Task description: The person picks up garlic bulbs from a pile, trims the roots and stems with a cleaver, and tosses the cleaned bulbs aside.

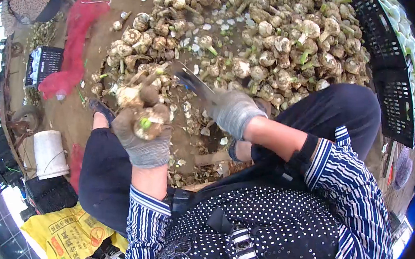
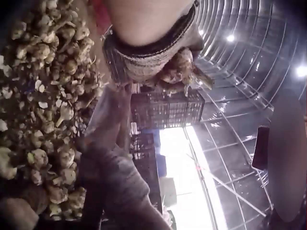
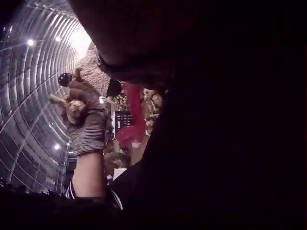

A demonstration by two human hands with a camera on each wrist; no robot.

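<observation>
My left hand point(image 1: 151, 148), in a grey knit glove, grips a garlic bulb point(image 1: 148, 125) whose cut green stem end faces up. More dirty garlic point(image 1: 129, 96) shows at the far side of those fingers. In the right wrist view the same gloved hand holds a bulb point(image 3: 76, 110) with a stem sticking out. My right hand point(image 1: 235, 113), gloved alike, holds a knife point(image 1: 194, 83) by its handle, which the fingers hide. Its blurred blade points toward the left hand, a short way apart from the held garlic.
A big heap of garlic bulbs point(image 1: 282, 46) spreads over the ground ahead, with trimmings between. Black crates point(image 1: 396, 93) stand at the right. On the left lie a red mesh bag point(image 1: 78, 40), a white bucket point(image 1: 50, 153) and a yellow sack point(image 1: 72, 236).
</observation>
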